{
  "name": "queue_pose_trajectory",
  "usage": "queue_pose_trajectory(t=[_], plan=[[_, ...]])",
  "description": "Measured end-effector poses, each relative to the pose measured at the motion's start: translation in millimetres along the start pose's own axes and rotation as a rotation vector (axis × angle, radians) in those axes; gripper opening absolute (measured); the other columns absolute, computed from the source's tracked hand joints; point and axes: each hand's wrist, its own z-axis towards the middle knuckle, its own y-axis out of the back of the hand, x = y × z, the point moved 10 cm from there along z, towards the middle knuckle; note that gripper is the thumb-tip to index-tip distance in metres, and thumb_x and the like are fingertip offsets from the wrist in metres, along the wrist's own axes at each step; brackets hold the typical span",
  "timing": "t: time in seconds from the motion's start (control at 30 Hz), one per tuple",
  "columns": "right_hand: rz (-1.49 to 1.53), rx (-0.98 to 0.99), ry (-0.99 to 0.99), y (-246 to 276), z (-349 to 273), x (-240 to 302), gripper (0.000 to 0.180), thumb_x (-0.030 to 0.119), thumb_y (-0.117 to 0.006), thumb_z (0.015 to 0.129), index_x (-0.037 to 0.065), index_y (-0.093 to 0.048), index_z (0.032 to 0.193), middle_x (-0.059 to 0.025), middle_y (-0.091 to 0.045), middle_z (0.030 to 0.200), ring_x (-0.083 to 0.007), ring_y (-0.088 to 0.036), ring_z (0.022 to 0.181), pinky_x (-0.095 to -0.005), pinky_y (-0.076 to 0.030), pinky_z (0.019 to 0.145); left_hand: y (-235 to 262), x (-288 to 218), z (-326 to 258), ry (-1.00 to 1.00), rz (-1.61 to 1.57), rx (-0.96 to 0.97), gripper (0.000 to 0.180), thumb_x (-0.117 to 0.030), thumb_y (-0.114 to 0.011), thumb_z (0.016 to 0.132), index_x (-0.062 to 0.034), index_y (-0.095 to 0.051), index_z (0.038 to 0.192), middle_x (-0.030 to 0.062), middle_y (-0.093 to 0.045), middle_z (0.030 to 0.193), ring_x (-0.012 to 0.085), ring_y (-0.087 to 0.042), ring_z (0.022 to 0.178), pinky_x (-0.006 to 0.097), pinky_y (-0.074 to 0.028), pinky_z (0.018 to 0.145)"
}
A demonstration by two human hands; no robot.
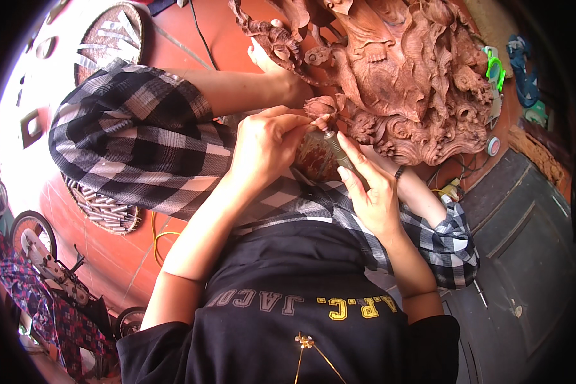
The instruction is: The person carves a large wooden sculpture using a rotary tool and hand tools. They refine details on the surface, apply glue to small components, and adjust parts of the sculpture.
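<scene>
A large reddish-brown wood carving [397, 70] full of curls and leaves fills the top middle. My right hand [372, 195] grips a slim metal rotary handpiece [336, 151] whose tip meets a small carved bud [321, 105]. My left hand [269, 142] is pinched around the front end of that tool, right beside the bud. Another person in a checked shirt [134, 141] reaches in from the left, with one hand [265, 56] resting on the carving's upper left.
Two woven trays of metal chisels lie on the red tiled floor, one at top left [112, 38] and one at left [105, 210]. A yellow cord [160, 238], a bicycle wheel [31, 225], a tape roll [493, 146] and a dark wooden panel [525, 256] surround us.
</scene>
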Motion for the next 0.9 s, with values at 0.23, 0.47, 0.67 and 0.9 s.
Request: queue_pose_trajectory(t=[0.23, 0.47, 0.67, 0.9], plan=[[0.005, 0.071, -0.163, -4, -2, -9, 0.046, 0.007, -0.062, 0.092, 0.011, -0.057, 0.137, -0.0187, -0.069, 0.102, -0.0317, -0.066, 0.087, -0.0363, -0.05, 0.086, -3, 5, 1, 0.078, -0.028, 0.048, 0.014, -0.006, -0.073, 0.081, 0.0012, -0.073, 0.093, 0.0111, -0.072, 0.087, 0.0229, -0.071, 0.076, 0.03, -0.053, 0.069], [-0.006, -0.03, 0.043, 3, 3, 0, 0.045, 0.007, -0.062, 0.093, 0.011, -0.056, 0.138, -0.0195, -0.068, 0.104, -0.0331, -0.066, 0.089, -0.0371, -0.05, 0.087, -3, 8, 1, 0.075, -0.061, 0.012, 0.011, -0.006, -0.071, 0.08, -0.001, -0.074, 0.089, 0.011, -0.071, 0.085, 0.0269, -0.07, 0.075, 0.034, -0.054, 0.069], [0.018, -0.058, 0.037, 5, 4, 1, 0.046, 0.007, -0.063, 0.092, 0.013, -0.057, 0.137, -0.0183, -0.069, 0.103, -0.0319, -0.066, 0.089, -0.0366, -0.051, 0.084, -3, 6, 1, 0.065, -0.047, 0.03, 0.014, -0.006, -0.073, 0.081, 0.0003, -0.074, 0.093, 0.0106, -0.072, 0.085, 0.0219, -0.07, 0.075, 0.03, -0.053, 0.069], [0.037, -0.033, -0.026, 2, 3, -5, 0.046, 0.009, -0.064, 0.092, 0.013, -0.057, 0.138, -0.0189, -0.068, 0.095, -0.0313, -0.065, 0.081, -0.0364, -0.05, 0.083, -3, 9, 2, 0.098, -0.098, 0.029, 0.01, -0.008, -0.072, 0.079, -0.0014, -0.074, 0.087, 0.0106, -0.072, 0.086, 0.0275, -0.069, 0.072, 0.034, -0.054, 0.067]])
